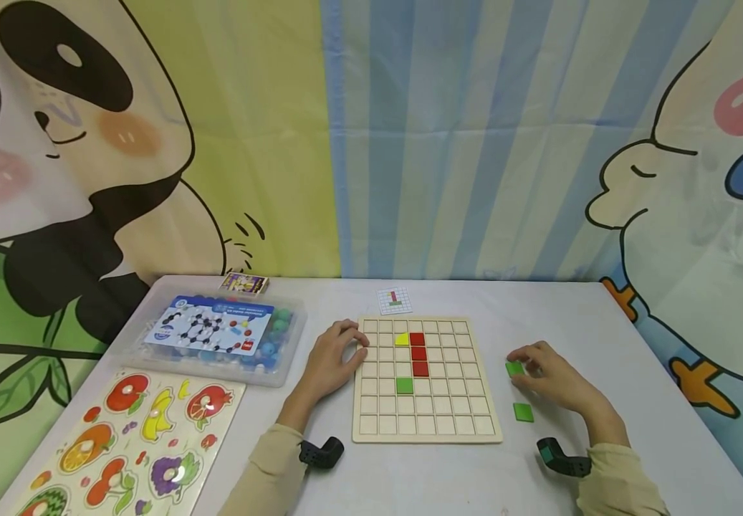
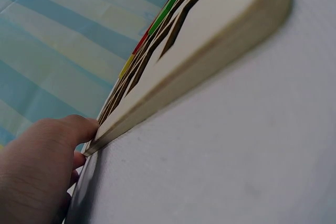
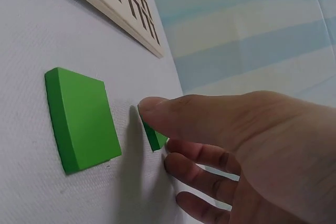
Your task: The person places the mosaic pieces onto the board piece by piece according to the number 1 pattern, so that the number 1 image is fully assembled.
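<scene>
A square wooden grid board (image 1: 431, 437) lies on the table. In its cells sit a yellow tile (image 1: 402, 340), a column of red tiles (image 1: 419, 353) and one green tile (image 1: 405, 385). My left hand (image 1: 334, 358) holds the board's left edge; in the left wrist view the thumb (image 2: 81, 128) presses on that edge. Right of the board, my right hand (image 1: 554, 378) pinches a green square tile (image 1: 514, 368) between thumb and fingers, the thumb (image 3: 173, 114) covering much of it. Nearer my body lies another green tile (image 1: 523, 412), flat on the cloth.
Behind the board is a small pattern card (image 1: 394, 301) with a red and green shape. To the left are a clear plastic case (image 1: 294, 322) of coloured balls, a small box (image 1: 244, 283) behind it, and a fruit-picture board (image 1: 171, 430). A printed curtain (image 1: 448, 143) hangs behind the table.
</scene>
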Available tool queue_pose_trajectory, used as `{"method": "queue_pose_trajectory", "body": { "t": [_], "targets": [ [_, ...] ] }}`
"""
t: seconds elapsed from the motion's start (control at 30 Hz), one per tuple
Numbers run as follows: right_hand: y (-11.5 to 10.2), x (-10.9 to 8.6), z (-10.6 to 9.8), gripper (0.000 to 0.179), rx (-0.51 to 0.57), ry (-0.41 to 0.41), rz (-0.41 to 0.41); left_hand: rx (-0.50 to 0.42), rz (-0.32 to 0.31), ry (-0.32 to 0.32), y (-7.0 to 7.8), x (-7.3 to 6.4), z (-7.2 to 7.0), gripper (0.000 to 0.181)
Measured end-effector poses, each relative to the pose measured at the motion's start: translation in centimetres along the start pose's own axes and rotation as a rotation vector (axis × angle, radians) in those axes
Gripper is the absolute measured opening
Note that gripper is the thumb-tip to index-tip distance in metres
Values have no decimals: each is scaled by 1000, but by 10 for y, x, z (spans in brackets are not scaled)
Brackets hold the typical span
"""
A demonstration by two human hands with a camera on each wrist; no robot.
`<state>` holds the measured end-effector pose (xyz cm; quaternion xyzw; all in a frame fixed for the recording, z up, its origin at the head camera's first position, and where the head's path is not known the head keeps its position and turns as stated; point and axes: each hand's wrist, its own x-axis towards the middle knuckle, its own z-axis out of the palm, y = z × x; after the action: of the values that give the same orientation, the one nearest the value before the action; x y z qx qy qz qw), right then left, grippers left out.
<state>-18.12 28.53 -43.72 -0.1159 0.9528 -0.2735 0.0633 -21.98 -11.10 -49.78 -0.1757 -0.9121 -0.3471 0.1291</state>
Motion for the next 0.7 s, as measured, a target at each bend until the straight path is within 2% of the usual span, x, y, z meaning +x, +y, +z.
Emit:
{"method": "queue_pose_trajectory", "body": {
  "t": [0.33,0.53,0.7],
  "targets": [
    [1,3,3,28,-20,12,14,-15,-10,-5,-1,0,0,7],
    [-2,7,6,29,-57,74,30,-17,5,-3,-2,0,0,8],
    [-10,8,12,34,4,97,36,-22,4,-6,-1,0,0,8]
  ]
}}
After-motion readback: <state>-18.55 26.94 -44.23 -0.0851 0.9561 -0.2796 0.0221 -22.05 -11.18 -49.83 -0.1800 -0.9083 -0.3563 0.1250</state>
